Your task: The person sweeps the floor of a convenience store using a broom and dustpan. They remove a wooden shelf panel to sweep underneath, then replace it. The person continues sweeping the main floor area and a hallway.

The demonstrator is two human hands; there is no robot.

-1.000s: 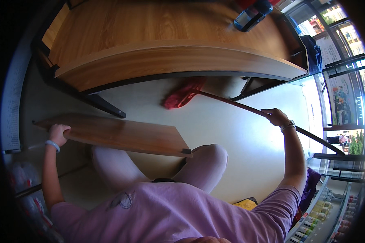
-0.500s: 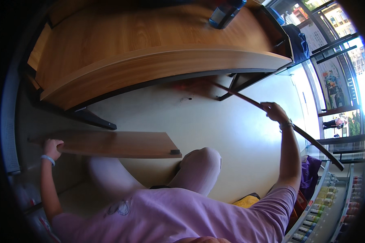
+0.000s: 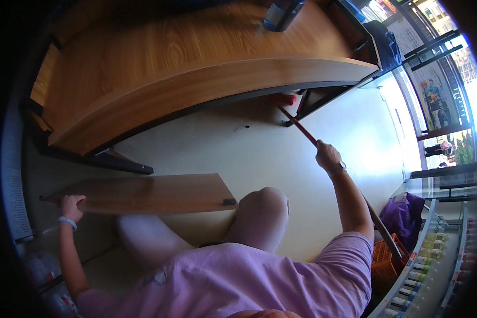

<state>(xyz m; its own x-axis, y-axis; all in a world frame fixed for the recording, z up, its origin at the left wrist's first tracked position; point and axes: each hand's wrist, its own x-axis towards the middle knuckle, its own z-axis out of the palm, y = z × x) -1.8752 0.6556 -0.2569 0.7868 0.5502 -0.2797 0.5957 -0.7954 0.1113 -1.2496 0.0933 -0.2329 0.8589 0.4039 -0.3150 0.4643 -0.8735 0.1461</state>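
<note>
My right hand [image 3: 328, 157] is wrapped round the long handle of a broom [image 3: 304, 130]. Its red head [image 3: 288, 99] shows partly under the wooden desk [image 3: 206, 87], near a dark desk leg, and the desk hides the rest. The other end of the handle slants back past my right forearm. At the left, my left hand [image 3: 71, 208] grips the end of a flat wooden board [image 3: 153, 192], which lies across in front of my knees. A black piece [image 3: 229, 202] sits at the board's right corner. On the floor below the desk is a small dark speck [image 3: 247, 126].
A blue bottle [image 3: 283, 15] stands on the desk top. To my right are a purple bag [image 3: 401, 212], an orange basket [image 3: 384, 259] and a shelf with rows of small bottles [image 3: 421, 267]. Glass panes and a bright outdoor scene lie beyond. A desk leg [image 3: 124, 162] juts out at left.
My right hand has moved left and slightly down with the broom, and the handle's rear end has swung down toward the basket. The red head now shows more clearly. My left hand and the board have barely shifted.
</note>
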